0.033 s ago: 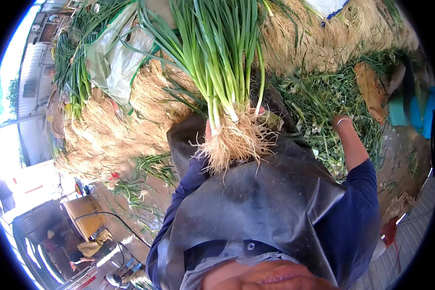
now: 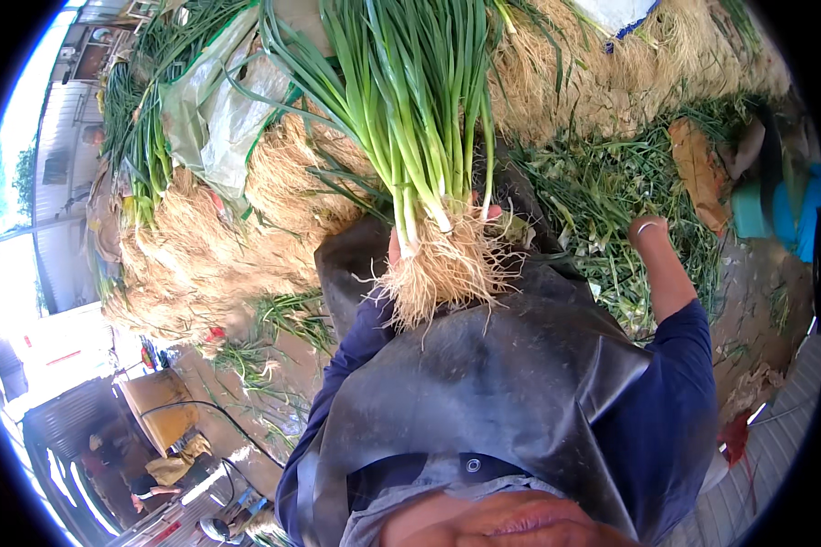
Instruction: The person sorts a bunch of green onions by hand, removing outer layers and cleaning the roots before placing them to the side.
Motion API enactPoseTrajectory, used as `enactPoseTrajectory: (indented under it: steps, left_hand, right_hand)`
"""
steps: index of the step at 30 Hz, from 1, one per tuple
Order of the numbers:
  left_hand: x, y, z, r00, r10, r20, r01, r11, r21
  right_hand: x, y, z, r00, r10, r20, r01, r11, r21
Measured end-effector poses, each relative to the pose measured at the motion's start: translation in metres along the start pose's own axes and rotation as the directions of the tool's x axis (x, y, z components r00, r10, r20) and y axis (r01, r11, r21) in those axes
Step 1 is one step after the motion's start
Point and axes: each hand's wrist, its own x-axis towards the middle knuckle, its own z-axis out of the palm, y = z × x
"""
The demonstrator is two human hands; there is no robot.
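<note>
A thick bunch of green onions (image 2: 419, 155) lies across my lap, its leaves pointing away and its tangled pale roots (image 2: 447, 273) toward me. My left hand (image 2: 394, 247) is closed around it from beneath, just above the roots. Only a fingertip at the right and a bit of the hand at the left show past the stalks. Off to the right, my right hand (image 2: 646, 225) reaches down over a heap of loose green leaves (image 2: 611, 196), a pale band at its wrist. Its fingers are out of sight, so what it touches cannot be made out.
Rooted onion bundles (image 2: 182, 260) are stacked at the left beside a clear plastic sheet (image 2: 223, 118). Another rooty pile (image 2: 647, 73) runs along the far right. A black apron (image 2: 465, 374) covers my lap. Blue-green items (image 2: 775, 214) stand at far right; a black cable (image 2: 219, 410) lies lower left.
A loose stalk on the right side of the bunch has shifted slightly left. Both arms stay almost where they were.
</note>
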Motion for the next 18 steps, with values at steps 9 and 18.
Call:
enactPoseTrajectory:
  steps: [9,18]
  left_hand:
    - [0.001,0.013,0.012,0.993,0.091,0.072,-0.09,0.996,-0.015]
    - [-0.006,0.019,0.003,0.998,0.06,0.025,-0.062,0.994,0.092]
  right_hand:
    - [-0.012,-0.085,-0.292,0.047,0.358,-0.932,0.435,0.833,0.342]
    - [-0.094,-0.087,-0.191,0.625,0.05,-0.779,0.779,-0.118,0.616]
